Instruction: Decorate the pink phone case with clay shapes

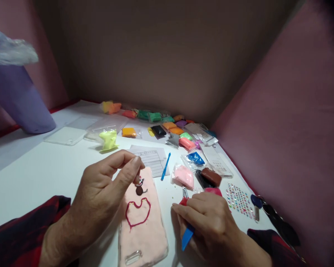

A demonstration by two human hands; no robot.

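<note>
A phone case [144,237] coated in pale pink clay lies upright before me, with a dark-red heart-like outline [137,223] and a small brown figure [139,190] on it. Over its upper left part, my left hand [108,189] is closed, thumb and forefinger pinched together; whatever is between them is too small to make out. To the right of the case, my right hand [208,218] has its fingers curled around a flat blue modelling tool [187,237], whose end sticks out below. Red-handled scissors [184,200] are partly hidden just beyond that hand.
A pink clay packet [183,175], brown clay [211,176] and a thin blue tool [165,167] lie beyond my hands. Several coloured clay packets line the back. A gem sticker sheet [241,200] and keys [257,204] sit right; a purple container [22,96] stands left.
</note>
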